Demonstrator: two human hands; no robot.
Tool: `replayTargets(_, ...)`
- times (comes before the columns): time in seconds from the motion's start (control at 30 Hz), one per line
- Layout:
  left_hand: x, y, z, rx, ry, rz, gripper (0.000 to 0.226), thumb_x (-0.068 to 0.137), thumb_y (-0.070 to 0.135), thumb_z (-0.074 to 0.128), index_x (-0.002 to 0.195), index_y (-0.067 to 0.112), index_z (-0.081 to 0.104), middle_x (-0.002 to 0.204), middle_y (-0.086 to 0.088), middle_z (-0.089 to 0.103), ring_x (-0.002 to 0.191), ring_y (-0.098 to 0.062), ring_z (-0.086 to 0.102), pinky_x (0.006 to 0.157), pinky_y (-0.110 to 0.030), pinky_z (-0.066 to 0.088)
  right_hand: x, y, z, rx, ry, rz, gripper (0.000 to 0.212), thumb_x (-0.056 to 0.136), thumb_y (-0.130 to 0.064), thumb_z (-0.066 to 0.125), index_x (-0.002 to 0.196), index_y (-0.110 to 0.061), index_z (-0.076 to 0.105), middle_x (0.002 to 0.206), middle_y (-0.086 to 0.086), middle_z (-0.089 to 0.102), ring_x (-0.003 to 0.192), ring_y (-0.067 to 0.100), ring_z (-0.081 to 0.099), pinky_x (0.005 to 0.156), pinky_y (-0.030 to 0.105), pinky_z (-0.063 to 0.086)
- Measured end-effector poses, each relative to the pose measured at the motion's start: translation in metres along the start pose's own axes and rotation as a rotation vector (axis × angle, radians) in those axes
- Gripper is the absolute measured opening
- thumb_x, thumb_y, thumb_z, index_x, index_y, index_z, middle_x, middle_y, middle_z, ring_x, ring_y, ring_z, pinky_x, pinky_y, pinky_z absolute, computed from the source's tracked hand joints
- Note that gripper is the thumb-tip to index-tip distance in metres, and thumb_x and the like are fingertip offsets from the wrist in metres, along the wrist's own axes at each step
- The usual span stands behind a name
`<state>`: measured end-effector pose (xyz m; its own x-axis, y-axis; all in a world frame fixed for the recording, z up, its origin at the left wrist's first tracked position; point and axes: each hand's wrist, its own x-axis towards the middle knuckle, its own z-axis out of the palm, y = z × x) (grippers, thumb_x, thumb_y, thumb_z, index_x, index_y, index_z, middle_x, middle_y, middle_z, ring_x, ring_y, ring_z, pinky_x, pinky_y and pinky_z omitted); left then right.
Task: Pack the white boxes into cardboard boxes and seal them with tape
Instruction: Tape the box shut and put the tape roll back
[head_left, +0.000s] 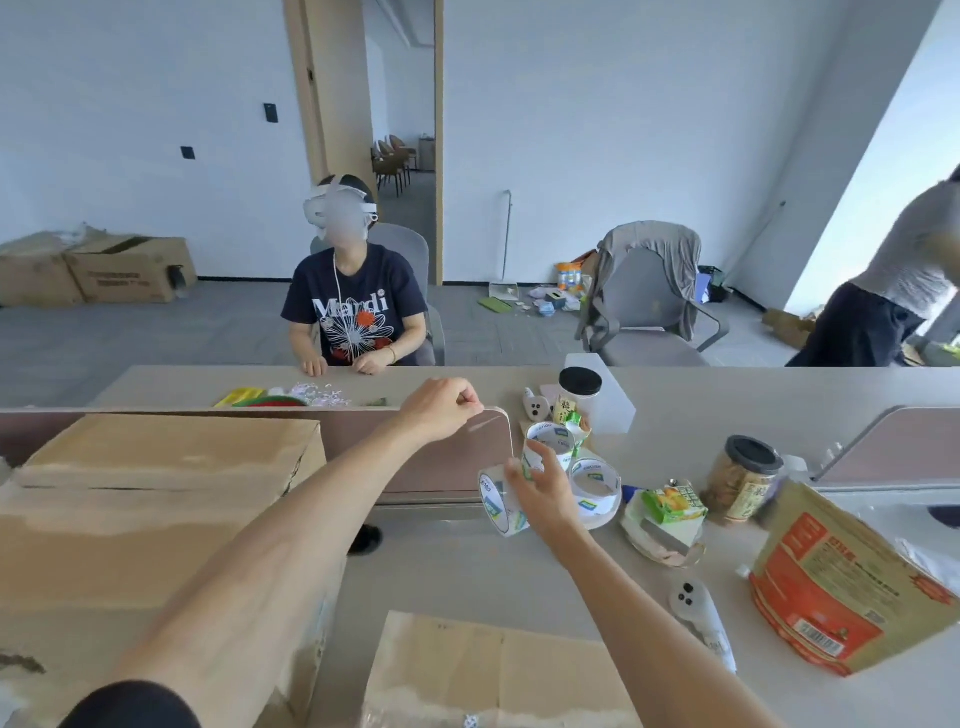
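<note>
Head view: a large cardboard box (156, 499) stands at the left of the worktop (467, 566), closed, with glossy tape bands across its top. Beside it the left grip (447, 410) is raised before the brown divider panel (441, 467), clenched, thumb and forefinger pinching the end of a faint clear tape strip (480, 423). A second cardboard box (498, 670) lies at the near edge, also banded with tape. The strip runs down to a tape roll (493, 501), held off the worktop by the right grip (543, 493), whose fingers curl around its rim. Just right of it, two spare rolls (597, 486) sit touching. Farther right are a juice carton (672, 501), a snack jar (740, 483) and a red-and-brown bag (852, 587).
</note>
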<state>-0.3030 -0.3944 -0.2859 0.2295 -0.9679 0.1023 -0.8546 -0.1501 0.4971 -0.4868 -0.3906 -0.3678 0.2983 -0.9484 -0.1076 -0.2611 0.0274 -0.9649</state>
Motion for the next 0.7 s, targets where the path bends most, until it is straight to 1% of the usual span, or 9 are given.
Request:
replayTargets(0.07,0.013,-0.005,0.012,0.040,-0.028,0.032,0.018,0.094,0.038,0.057,0.094,0.021,0.065,0.099,0.004,0.067,0.096,-0.018,0.060,0.075,-0.032,0.045,0.011,0.010,0.006,-0.022,0.062,0.047,0.048,0.092,-0.040,0.056,0.138,-0.034,0.042,0.107,-0.002,0.068,0.092,0.013,0.061,0.092,0.039,0.051)
replayTargets(0.1,0.018,-0.007,0.018,0.057,-0.025,0.049,0.020,0.094,0.038,0.056,0.096,0.020,0.066,0.099,0.003,0.068,0.096,-0.019,0.061,0.074,-0.032,0.045,0.015,0.014,0.009,-0.022,0.086,0.077,0.048,0.091,-0.039,0.056,0.137,-0.034,0.042,0.106,-0.003,0.068,0.094,0.014,0.062,0.094,0.041,0.050)
replayTargets(0.23,0.035,-0.010,0.039,0.109,0.027,0.117,0.019,0.093,0.037,0.059,0.099,0.020,0.066,0.101,0.003,0.066,0.102,-0.018,0.055,0.069,-0.030,0.039,0.029,0.023,0.016,0.009,0.132,0.116,0.042,0.088,-0.037,0.054,0.129,-0.034,0.046,0.087,-0.002,0.067,0.074,0.013,0.056,0.078,0.033,0.047)
replayTargets(0.33,0.048,-0.012,0.043,0.089,-0.032,0.141,0.019,0.087,0.036,0.068,0.099,0.023,0.063,0.094,0.011,0.061,0.106,-0.013,0.048,0.070,-0.030,0.037,0.035,0.025,0.019,0.029,0.162,0.130,0.038,0.090,-0.036,0.053,0.128,-0.035,0.047,0.085,-0.004,0.064,0.073,0.013,0.055,0.075,0.033,0.047)
replayTargets(0.47,0.060,-0.020,0.044,0.073,-0.050,0.180,0.020,0.084,0.036,0.071,0.095,0.024,0.060,0.089,0.013,0.062,0.107,-0.014,0.046,0.075,-0.031,0.039,0.043,0.028,0.026,0.036,0.171,0.132,0.043,0.089,-0.039,0.055,0.131,-0.030,0.051,0.097,-0.002,0.066,0.083,0.016,0.059,0.086,0.038,0.051)
replayTargets(0.53,0.063,-0.023,0.042,0.087,-0.030,0.196,0.017,0.085,0.037,0.069,0.093,0.024,0.060,0.089,0.012,0.062,0.107,-0.015,0.047,0.077,-0.032,0.041,0.046,0.027,0.031,0.043,0.168,0.138,0.047,0.088,-0.043,0.055,0.133,-0.031,0.050,0.112,-0.001,0.065,0.101,0.019,0.062,0.095,0.040,0.050)
replayTargets(0.57,0.064,-0.023,0.041,0.093,-0.010,0.203,0.016,0.087,0.037,0.067,0.092,0.023,0.061,0.089,0.011,0.062,0.107,-0.016,0.047,0.078,-0.032,0.041,0.048,0.025,0.033,0.043,0.166,0.142,0.047,0.089,-0.043,0.055,0.134,-0.031,0.049,0.117,0.000,0.064,0.109,0.020,0.061,0.099,0.042,0.050)
replayTargets(0.63,0.067,-0.024,0.037,0.096,0.039,0.214,0.014,0.089,0.034,0.063,0.093,0.021,0.064,0.090,0.008,0.063,0.109,-0.018,0.049,0.079,-0.030,0.041,0.052,0.021,0.038,0.038,0.159,0.144,0.047,0.092,-0.040,0.055,0.137,-0.028,0.047,0.117,-0.002,0.061,0.113,0.018,0.058,0.102,0.042,0.047)
replayTargets(0.7,0.069,-0.025,0.034,0.108,0.064,0.208,0.018,0.091,0.033,0.061,0.096,0.017,0.066,0.089,0.006,0.059,0.109,-0.018,0.051,0.078,-0.029,0.039,0.055,0.017,0.041,0.041,0.159,0.141,0.049,0.093,-0.040,0.056,0.139,-0.026,0.045,0.125,-0.002,0.058,0.118,0.015,0.055,0.105,0.042,0.044)
